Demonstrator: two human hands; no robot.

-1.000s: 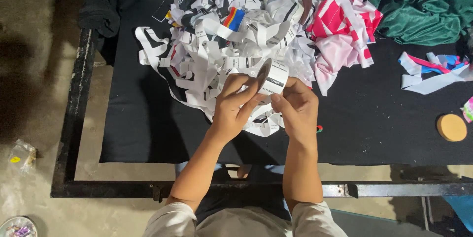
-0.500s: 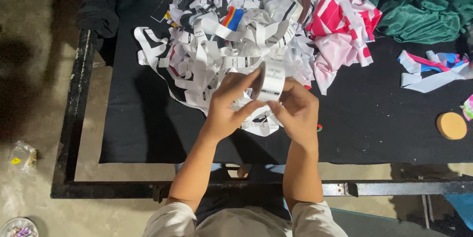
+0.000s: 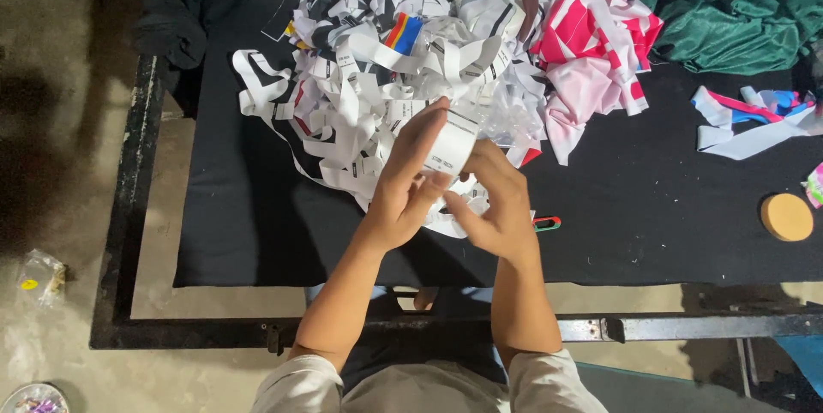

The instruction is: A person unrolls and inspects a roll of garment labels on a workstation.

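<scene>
White roll: a small roll of printed white tape (image 3: 452,140) is held up above the near middle of the black worktop (image 3: 257,233), in front of the paper heap.
Left hand: the left hand (image 3: 410,180) wraps the roll from the left; its fingers (image 3: 426,126) are curled over the roll's top and left side and the thumb presses near the lower edge, so the hand is clamped on the roll.
Right hand: the right hand (image 3: 497,207) sits just below and to the right of the roll, fingers together and slightly bent, tips touching the roll's underside; whether it grips the roll or only steadies it cannot be told.
Heap: a tangled pile of white printed strips (image 3: 386,78) covers the far middle of the worktop, reaching under both hands.
Pink cloth: pink and white fabric (image 3: 591,61) lies right of the heap, touching it.
Green cloth: green fabric (image 3: 729,10) fills the far right corner.
Loose strips: white, pink and blue strips (image 3: 754,121) lie near the right edge.
Disc: a round tan disc (image 3: 786,217) rests near the right edge, well apart from the hands.
Clip: a small red and green clip (image 3: 546,223) lies just beside the right hand.
</scene>
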